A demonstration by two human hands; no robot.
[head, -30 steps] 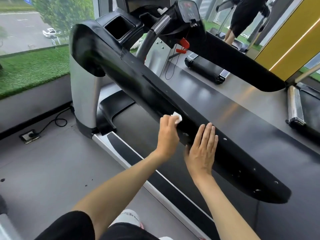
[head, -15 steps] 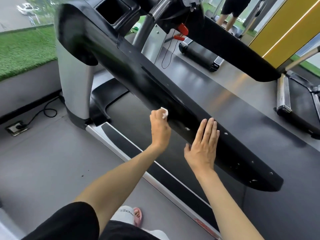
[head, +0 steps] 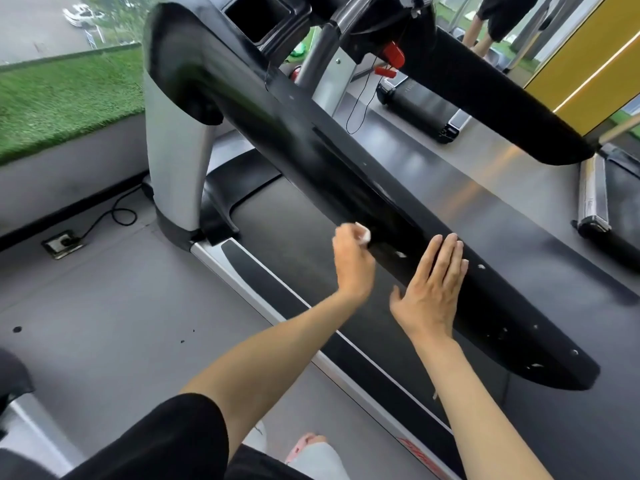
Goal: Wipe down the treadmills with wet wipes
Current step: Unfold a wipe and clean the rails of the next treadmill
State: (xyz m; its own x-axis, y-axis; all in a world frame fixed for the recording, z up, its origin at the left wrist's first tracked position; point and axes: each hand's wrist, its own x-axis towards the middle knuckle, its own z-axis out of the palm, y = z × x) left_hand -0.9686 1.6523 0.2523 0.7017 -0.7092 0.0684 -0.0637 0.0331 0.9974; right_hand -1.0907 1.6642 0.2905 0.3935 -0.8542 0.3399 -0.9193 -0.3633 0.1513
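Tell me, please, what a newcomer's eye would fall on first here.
The long glossy black treadmill arm runs diagonally across the middle of the view. The left hand holds a small white wet wipe to its lower edge, and the right hand lies flat on it just to the right. A red safety clip hangs beyond the arm, near the top.

wet wipe (head: 468, 235) mostly hidden in left hand (head: 351, 263), console (head: 277, 26) cropped
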